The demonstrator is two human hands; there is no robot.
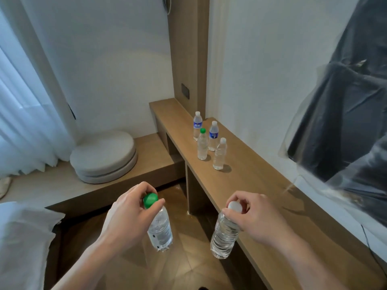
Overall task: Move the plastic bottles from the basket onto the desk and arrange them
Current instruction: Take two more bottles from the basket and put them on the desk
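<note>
Clear ribbed plastic catches the light in both hands. From the head camera, the left hand [127, 214] pinches the green screw cap of a bottle [160, 229], fingers curled round the top so the smooth-shouldered body with its pale label hangs tilted over the wood floor [178, 264]. The right hand [254, 220] grips the white cap and neck of a second bottle [224, 235], its body deeply ridged, hanging just beside the front edge of the long wooden desk [261, 181]. Four more bottles stand upright on the desk near the wall: two with blue labels and white caps [197, 125] [213, 136], one green-capped [202, 144], one ridged with a white cap [219, 153], close together but apart. A round padded cushion [103, 155] sits on the low bench to the left. Crinkled transparent film over dark cloth [345, 114] hangs at right
</note>
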